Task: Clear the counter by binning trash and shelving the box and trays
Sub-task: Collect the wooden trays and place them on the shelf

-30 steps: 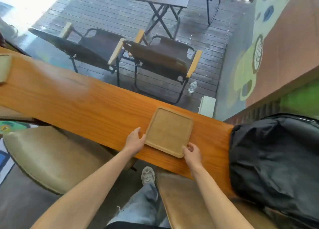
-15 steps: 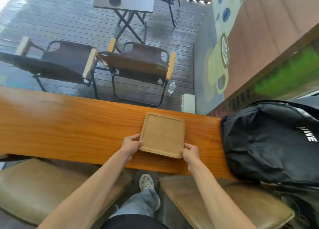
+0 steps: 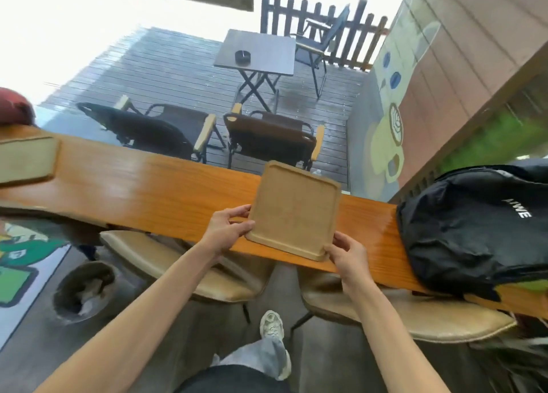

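Note:
A square light-wood tray point(image 3: 293, 210) is tilted up off the orange wooden counter point(image 3: 154, 188), its far edge raised. My left hand point(image 3: 226, 229) grips the tray's near-left corner. My right hand point(image 3: 348, 253) grips its near-right corner. A second tray point(image 3: 26, 160) of the same wood lies flat on the counter at the far left. A round bin point(image 3: 84, 290) with crumpled trash inside stands on the floor at the lower left.
A black backpack point(image 3: 480, 229) lies on the counter just right of the tray. Two tan stools point(image 3: 189, 262) point(image 3: 427, 318) stand under the counter's near edge. A dark red object point(image 3: 13, 109) sits at the far left. Folding chairs and a table are outside.
Both hands have lifted the tray off the counter and tilted it up. The view has swung upward, bringing the second tray and the bin into sight.

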